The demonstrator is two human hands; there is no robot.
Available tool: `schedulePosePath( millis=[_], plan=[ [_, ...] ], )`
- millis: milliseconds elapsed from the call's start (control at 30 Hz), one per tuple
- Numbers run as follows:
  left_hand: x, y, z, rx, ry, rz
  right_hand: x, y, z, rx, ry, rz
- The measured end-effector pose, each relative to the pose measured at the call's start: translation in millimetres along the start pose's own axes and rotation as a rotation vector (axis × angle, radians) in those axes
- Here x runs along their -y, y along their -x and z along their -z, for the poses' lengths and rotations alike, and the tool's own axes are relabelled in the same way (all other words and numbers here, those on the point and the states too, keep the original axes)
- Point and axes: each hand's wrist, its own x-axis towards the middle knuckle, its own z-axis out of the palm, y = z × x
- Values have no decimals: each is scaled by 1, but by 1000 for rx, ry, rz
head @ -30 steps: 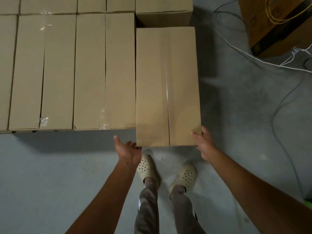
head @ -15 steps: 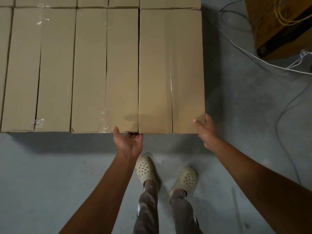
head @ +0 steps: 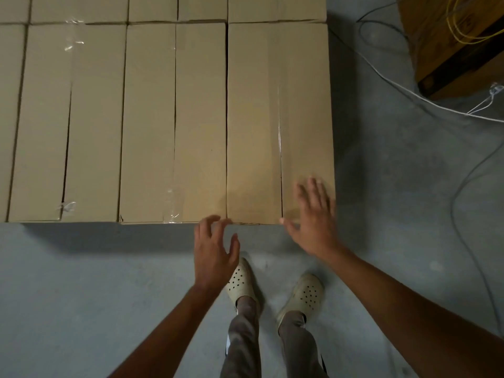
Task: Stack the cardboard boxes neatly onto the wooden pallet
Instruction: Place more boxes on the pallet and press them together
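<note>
While both hands are spread wide and hold nothing, the rightmost box (head: pixel 278 118) lies flat at the right end of the near row, its long left side tight against the middle box (head: pixel 174 118) and its near end level with its neighbours' ends. The right hand (head: pixel 313 222) is over that box's near right corner, palm down and fingers straight but blurred, so I cannot tell whether it presses on the cardboard. The left hand (head: pixel 215 249) sits lower, fingers loosely curved, its fingertips at the near edge where the two boxes meet. Further left lies the left box (head: pixel 68 118), and a far row of boxes (head: pixel 177 8) butts against the far ends of all three. Clear tape (head: pixel 170 205) runs along the top seams. The grey floor (head: pixel 81 282) lies in front, with the person's pale shoes (head: pixel 241 282) just below the hands. To the right of the stack a white cable (head: pixel 409 94) and a grey cable (head: pixel 463 192) trail across the floor, near but apart from the boxes. At the top right corner stands a wooden crate (head: pixel 425 36) with yellow wire (head: pixel 463 25) on it.
</note>
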Motion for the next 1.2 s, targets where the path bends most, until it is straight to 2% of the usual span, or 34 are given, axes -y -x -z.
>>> schedulePosePath(
  millis=[67,167,367,533,633,700,800,967,1200],
  plan=[
    [14,-16,-6,91,-177,-171,6,1,-5,90,119,82],
    [31,-43,-9,222,-306,-272,12,-1,-12,117,202,88],
    [50,-61,-8,170,-361,-383,16,-5,-13,136,220,46],
    [42,-63,-5,167,-395,-376,24,-9,-1,195,200,24],
    [31,-63,2,233,-394,-325,28,-11,12,249,126,7],
    [21,-62,10,336,-395,-262,31,-13,25,298,48,-14],
    [-2,-63,34,407,-366,-231,40,-13,55,298,-82,-41],
    [-69,-68,108,253,-280,-234,79,14,143,112,-339,-87],
    [-167,-37,239,-27,-132,-309,137,97,277,-128,-545,-127]
  ],
)
